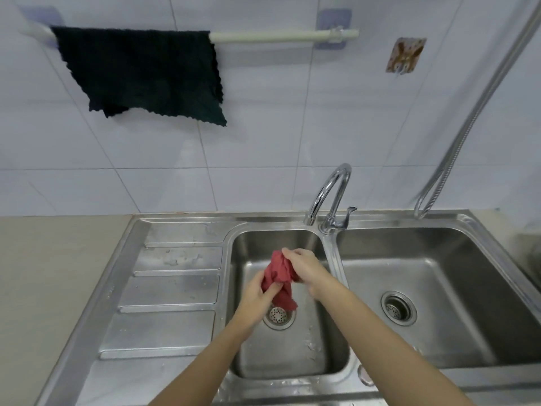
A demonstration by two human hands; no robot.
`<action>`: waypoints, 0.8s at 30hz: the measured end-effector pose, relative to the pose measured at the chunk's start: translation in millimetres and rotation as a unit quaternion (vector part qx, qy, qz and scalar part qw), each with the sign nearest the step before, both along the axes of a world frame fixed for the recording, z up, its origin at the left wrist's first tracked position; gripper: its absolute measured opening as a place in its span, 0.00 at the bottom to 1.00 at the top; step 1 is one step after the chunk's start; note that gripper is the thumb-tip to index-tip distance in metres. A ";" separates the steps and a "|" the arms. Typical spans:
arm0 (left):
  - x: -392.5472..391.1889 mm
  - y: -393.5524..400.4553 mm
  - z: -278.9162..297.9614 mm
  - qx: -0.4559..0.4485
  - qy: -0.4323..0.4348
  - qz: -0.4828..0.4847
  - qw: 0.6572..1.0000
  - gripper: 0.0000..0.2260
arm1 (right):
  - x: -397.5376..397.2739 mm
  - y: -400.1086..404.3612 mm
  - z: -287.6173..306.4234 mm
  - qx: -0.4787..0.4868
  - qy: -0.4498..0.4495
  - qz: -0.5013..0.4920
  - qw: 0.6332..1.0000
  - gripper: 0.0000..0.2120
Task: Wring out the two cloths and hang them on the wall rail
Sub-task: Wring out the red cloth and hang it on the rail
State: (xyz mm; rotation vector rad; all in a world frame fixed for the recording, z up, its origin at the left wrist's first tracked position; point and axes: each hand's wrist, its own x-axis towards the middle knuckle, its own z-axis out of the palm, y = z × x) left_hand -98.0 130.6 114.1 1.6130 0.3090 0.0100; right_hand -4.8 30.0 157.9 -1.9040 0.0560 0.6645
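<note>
Left hand [257,297] and right hand [304,266] both closed around a bunched red cloth [278,278], held over the small middle basin [292,353] of the steel sink, above its drain strainer [278,315]. One end of the cloth dangles. Tap [330,194] just behind. Dark cloth [140,74] draped over the white wall rail [281,36], left portion. Beige worktop [52,273] at left.

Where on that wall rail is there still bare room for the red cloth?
The wall rail is bare from the dark cloth to the right bracket. The left stretch is crowded, covered by the dark cloth. The red cloth is bunched between the left hand and right hand over the small basin.
</note>
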 end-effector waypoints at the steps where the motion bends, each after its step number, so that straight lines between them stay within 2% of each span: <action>1: -0.6 -2.7 3.7 -0.014 0.000 0.011 1.000 0.07 | 2.3 -4.7 -1.2 -0.065 -0.053 0.039 0.996 0.15; 3: -0.2 -3.1 5.8 -0.046 0.013 0.040 0.998 0.08 | 7.0 -15.2 -1.6 -0.161 -0.152 0.104 0.970 0.18; 5: 0.0 0.4 7.4 -0.094 0.044 0.036 0.994 0.09 | 9.2 -28.1 1.9 -0.172 -0.246 0.164 0.940 0.13; 6: 0.1 3.1 8.3 -0.131 0.066 0.029 0.989 0.10 | 9.3 -35.5 2.3 -0.187 -0.318 0.203 0.907 0.15; 8: 1.2 9.6 11.0 -0.201 0.104 0.025 0.974 0.12 | 6.8 -51.4 1.8 -0.212 -0.465 0.299 0.806 0.24; 9: 2.3 13.7 13.2 -0.208 0.124 0.019 0.970 0.13 | 3.7 -57.6 -0.4 -0.230 -0.518 0.346 0.748 0.30; 10: 4.2 17.7 15.5 -0.204 0.149 0.012 0.968 0.14 | -1.0 -61.9 -2.2 -0.254 -0.547 0.385 0.699 0.35; 11: 7.4 20.8 18.4 -0.198 0.171 0.003 0.965 0.14 | -3.7 -64.6 -7.8 -0.274 -0.562 0.404 0.668 0.41; 13: 14.1 26.2 21.9 -0.182 0.196 -0.031 0.963 0.14 | -7.9 -62.2 -16.7 -0.297 -0.577 0.393 0.651 0.46; 16: 21.5 29.9 29.2 -0.167 0.214 -0.100 0.957 0.12 | -7.8 -52.2 -24.1 -0.279 -0.614 0.341 0.655 0.46; 20: 30.1 29.7 46.8 -0.210 0.243 -0.147 0.936 0.11 | 2.4 -42.2 -19.0 -0.268 -0.657 0.296 0.640 0.40; 24: 34.9 28.1 51.2 -0.169 0.266 -0.145 0.938 0.09 | 10.8 -43.7 -14.7 -0.316 -0.690 0.295 0.580 0.29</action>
